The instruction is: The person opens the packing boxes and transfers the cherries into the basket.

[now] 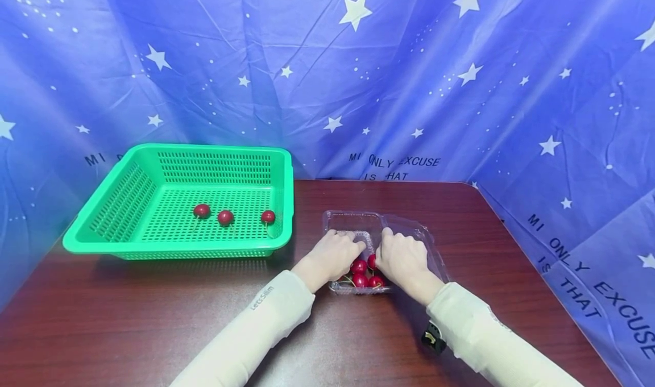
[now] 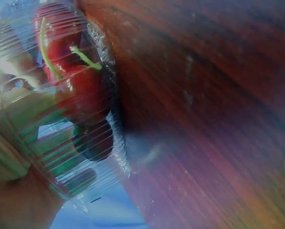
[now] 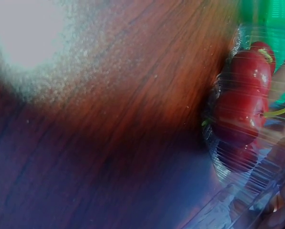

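Several red cherries (image 1: 360,281) with green stems lie in a clear plastic box (image 1: 353,290) on the table. My left hand (image 1: 335,255) reaches over the box's left side with its fingers bent downward. At the right side, my right hand (image 1: 404,259) lies close beside the cherries, its fingertips hidden from above. Through the ribbed wall, the left wrist view shows fingers near cherries (image 2: 82,90). In the right wrist view, cherries (image 3: 237,117) press near the wall, with fingers at the right edge. I cannot tell whether either hand grips a cherry.
A green slotted basket (image 1: 179,248) stands to the left, with three cherries (image 1: 225,217) on its floor. A clear plastic flap (image 1: 435,256) spreads beyond the right hand. Blue star-printed cloth (image 1: 307,51) hangs behind the brown table (image 1: 358,347).
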Demonstrator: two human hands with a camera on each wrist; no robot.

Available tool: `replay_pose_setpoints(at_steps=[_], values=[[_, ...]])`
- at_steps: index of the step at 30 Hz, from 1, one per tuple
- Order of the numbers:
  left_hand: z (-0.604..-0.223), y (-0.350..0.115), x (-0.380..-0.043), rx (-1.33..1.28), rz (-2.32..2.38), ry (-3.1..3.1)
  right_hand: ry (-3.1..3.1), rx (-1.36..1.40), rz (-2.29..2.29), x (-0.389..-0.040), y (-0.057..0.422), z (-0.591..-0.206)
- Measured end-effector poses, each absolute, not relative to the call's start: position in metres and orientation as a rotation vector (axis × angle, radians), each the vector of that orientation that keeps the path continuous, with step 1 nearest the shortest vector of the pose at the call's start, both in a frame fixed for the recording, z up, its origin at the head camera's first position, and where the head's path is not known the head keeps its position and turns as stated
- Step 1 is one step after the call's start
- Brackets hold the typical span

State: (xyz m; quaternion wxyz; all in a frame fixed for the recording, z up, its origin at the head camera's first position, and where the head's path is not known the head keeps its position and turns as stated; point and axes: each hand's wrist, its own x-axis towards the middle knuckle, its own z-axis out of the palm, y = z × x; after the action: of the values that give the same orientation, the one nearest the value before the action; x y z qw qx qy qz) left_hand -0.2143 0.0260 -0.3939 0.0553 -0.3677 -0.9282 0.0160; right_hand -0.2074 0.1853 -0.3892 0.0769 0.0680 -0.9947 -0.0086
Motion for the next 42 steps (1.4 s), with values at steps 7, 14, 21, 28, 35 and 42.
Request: replay_pose_setpoints(at_steps=[7,14,21,28,35,42], values=[[-0.3942,0.0278,-0.2134,-1.118,0.135,-2.847,-2.981,0.204,-0.027,-0.2073,0.1853,-0.3890],[-0.3952,0.0271,-0.2147,-1.130,0.119,-2.851,-2.971,0.220,-0.025,-0.2073,0.1850,-0.3892],[-0.3961,0.0260,-0.2163,-1.122,0.043,-2.871,-2.988,0.210,-0.028,-0.2065,0.1845,-0.3881],[-0.3957,0.0261,-0.2167,-1.114,0.006,-2.855,-2.988,0.201,-0.032,-0.2066,0.1848,-0.3873],[-0.3953,0.0260,-0.2197,-1.139,-0.045,-2.860,-2.989,0.208,-0.033,-0.2071,0.1850,-0.3880],[-0.3927,0.0247,-0.2229,-1.159,-0.119,-2.864,-2.984,0.215,-0.033,-0.2074,0.1848,-0.3881]])
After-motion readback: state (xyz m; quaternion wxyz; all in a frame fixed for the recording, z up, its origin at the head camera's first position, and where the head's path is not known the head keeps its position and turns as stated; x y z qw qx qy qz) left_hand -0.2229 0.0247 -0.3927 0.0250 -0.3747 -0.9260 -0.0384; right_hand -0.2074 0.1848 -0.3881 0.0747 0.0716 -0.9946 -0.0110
